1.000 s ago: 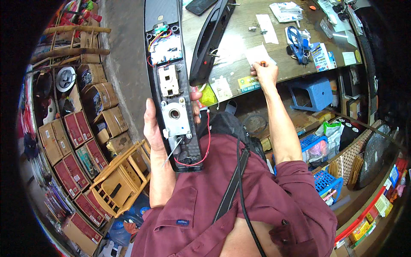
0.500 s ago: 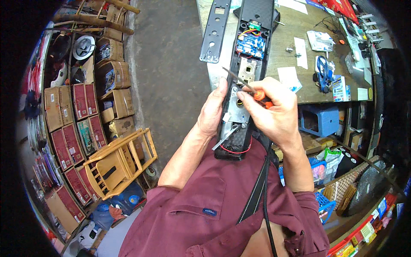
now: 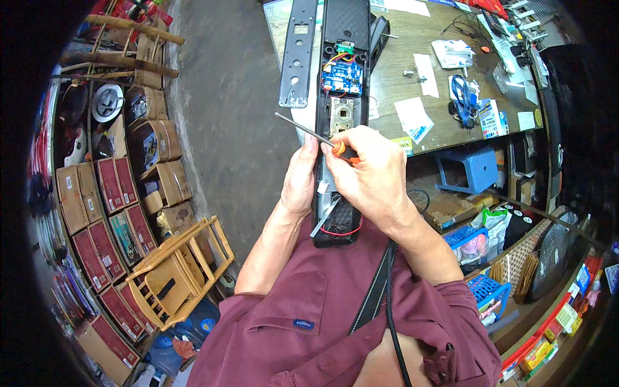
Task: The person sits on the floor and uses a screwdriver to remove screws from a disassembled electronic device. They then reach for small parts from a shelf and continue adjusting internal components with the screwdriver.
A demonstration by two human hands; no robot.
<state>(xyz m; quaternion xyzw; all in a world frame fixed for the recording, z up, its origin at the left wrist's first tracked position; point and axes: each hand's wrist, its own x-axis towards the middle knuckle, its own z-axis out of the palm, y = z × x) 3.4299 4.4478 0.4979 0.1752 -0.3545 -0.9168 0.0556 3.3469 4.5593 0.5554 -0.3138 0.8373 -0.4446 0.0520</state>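
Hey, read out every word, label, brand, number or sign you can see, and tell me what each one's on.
Blue pocket tag on the maroon shirt: pale lettering, which I won't copy out.
Blue-and-white leaflet: print too small to read.
Red cartons: labels too small to read.
Blue circuit board: no legible markings.

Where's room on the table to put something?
Bare brown wooden tabletop lies between the white printed paper sheet and bundled blue lanyard. It's crowded from the lanyard to the blue-and-white printed card, and where the left hand holds the long black casing.
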